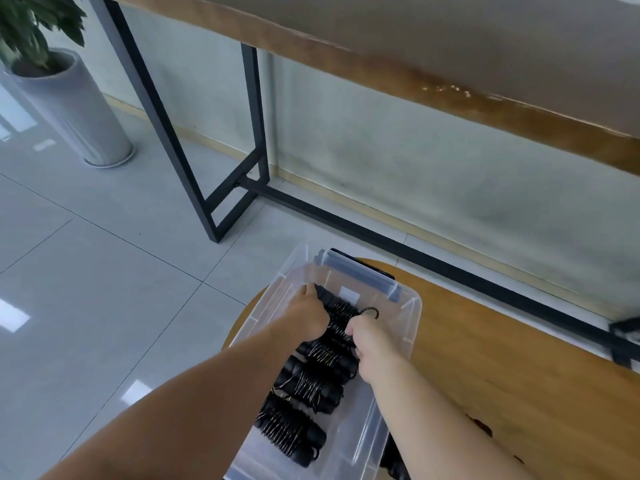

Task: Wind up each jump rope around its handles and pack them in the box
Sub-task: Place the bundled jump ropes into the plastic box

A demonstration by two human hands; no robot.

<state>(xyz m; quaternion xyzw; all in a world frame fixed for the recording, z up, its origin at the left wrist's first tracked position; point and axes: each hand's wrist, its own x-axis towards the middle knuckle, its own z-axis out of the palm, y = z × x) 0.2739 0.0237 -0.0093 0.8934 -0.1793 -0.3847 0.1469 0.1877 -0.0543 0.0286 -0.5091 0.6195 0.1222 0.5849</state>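
A clear plastic box [408, 327] stands on a round wooden stool [519, 358]. Inside lie several wound black jump ropes; the nearest one [289, 429] and a middle one [311, 382] lie free. Both hands are inside the box at its far end, holding a wound black jump rope [341, 315]. My left hand [308, 318] grips its left end. My right hand [363, 337] grips its right side, where a small loop of cord [372, 311] sticks up.
The box lid [360, 273] leans at the box's far end. A wooden table with a black metal frame [256, 133] stands beyond, against a pale wall. A grey planter [74, 105] stands at the far left on the tiled floor.
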